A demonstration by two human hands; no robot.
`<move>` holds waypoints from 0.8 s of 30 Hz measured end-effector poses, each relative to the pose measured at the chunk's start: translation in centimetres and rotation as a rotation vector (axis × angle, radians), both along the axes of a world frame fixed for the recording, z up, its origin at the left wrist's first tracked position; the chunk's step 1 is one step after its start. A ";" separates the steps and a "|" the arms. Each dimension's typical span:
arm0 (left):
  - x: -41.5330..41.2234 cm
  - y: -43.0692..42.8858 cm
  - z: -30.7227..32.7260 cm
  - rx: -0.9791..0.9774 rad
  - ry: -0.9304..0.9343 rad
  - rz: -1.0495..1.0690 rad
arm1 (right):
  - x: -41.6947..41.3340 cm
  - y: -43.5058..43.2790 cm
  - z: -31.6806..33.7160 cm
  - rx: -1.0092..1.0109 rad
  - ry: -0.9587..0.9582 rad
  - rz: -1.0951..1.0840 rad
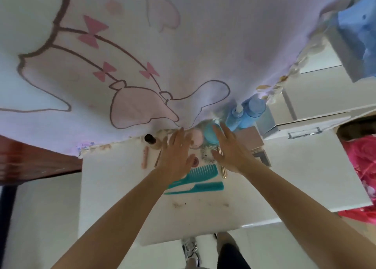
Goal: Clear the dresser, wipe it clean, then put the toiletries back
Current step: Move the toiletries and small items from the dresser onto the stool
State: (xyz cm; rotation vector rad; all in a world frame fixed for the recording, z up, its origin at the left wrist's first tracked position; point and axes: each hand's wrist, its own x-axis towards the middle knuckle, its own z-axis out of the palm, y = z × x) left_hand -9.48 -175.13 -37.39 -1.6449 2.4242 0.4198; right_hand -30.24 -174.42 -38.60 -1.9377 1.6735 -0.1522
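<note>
Between left hand, right hand, pink jar

Dresser top glossy white; combs teal plastic; curtain soft printed cloth

Two combs side by side on the dresser, jars behind them, bottles farther back to the right

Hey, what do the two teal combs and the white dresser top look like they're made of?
Wide-tooth comb and tail comb: likely moulded plastic, uniform teal, slight sheen. Dresser top: smooth white, perhaps laminate or painted board; light glints near its front edge.
</note>
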 end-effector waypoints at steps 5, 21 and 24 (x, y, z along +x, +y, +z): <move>-1.3 -3.1 -3.6 -0.070 0.010 -0.069 | 0.2 -2.3 -5.3 -0.060 -0.016 0.024; -2.1 -1.5 -1.6 -0.076 0.429 0.224 | -0.4 -0.6 -2.7 -0.083 -0.227 -0.061; -1.2 0.7 1.0 -0.127 0.474 0.313 | -0.1 0.6 -0.4 -0.114 -0.203 -0.027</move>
